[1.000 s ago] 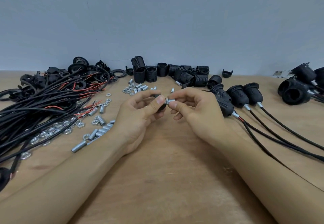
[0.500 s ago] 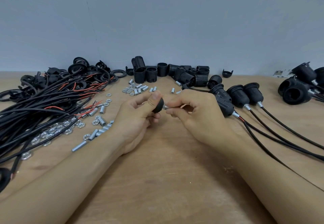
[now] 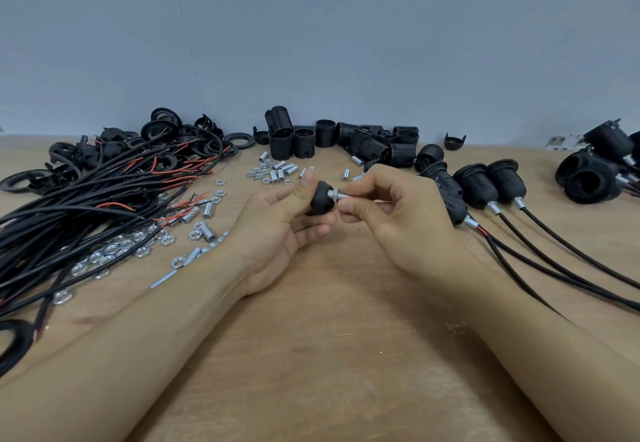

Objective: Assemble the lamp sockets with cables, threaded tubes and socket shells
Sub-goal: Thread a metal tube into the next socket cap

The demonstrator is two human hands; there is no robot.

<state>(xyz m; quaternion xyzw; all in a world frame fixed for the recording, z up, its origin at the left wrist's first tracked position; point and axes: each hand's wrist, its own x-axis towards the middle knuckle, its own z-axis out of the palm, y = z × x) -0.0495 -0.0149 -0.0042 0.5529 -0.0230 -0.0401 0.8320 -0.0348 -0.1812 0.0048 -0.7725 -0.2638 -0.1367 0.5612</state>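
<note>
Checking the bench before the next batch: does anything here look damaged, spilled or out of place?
Nothing looks damaged. The nuts and threaded tubes lie scattered loose beside the cable bundle, some under the cables. One socket cap sits alone by the wall. The left hand holds a black cap while the right hand pinches its tube.

Below and toward us from our grip, bare table (image 3: 346, 355) gives free passage. To its left, loose nuts and tubes (image 3: 204, 230) and the cable bundle (image 3: 86, 199) crowd the way; to its right lie three wired sockets (image 3: 478, 185); beyond it stand black shells (image 3: 346, 140).
</note>
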